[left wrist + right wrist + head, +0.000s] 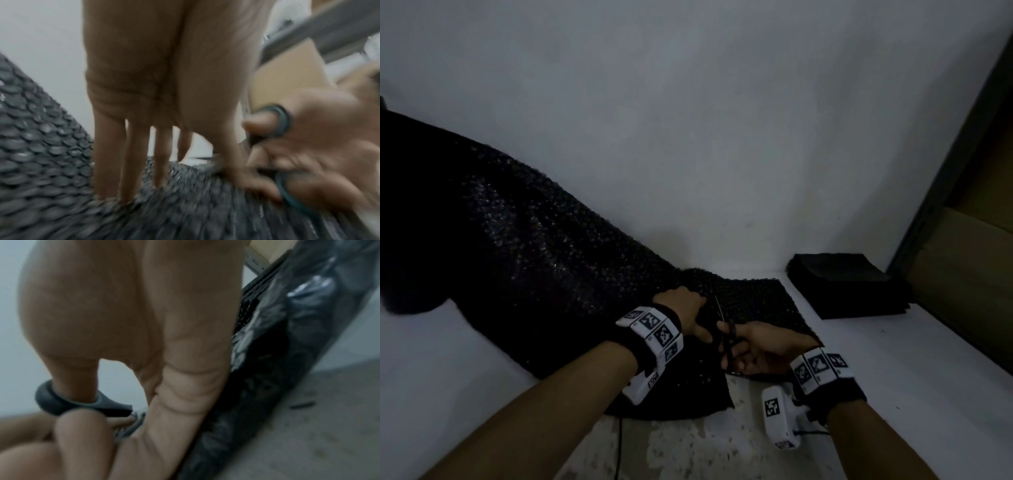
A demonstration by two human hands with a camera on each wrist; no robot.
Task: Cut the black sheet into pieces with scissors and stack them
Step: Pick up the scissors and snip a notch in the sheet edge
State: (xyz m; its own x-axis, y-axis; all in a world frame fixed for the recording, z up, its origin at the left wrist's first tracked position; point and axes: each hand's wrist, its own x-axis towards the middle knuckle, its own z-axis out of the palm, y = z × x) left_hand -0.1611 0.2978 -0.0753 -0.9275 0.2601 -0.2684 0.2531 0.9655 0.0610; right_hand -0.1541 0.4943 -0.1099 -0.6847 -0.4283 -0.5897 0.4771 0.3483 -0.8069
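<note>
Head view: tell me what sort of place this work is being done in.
Probably a storeroom or packing corner, not a proper workshop. The black sheet lies on a bare floor against a plain white wall, with brown cardboard stored to the right beside the stack of cut pieces.

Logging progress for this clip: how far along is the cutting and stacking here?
Done: a stack of cut black pieces lies at the far right of the white surface. In hand: the right hand works the scissors into the black sheet, which the left hand presses flat beside the blades. Left: most of the sheet, stretching far left, remains uncut.
</note>
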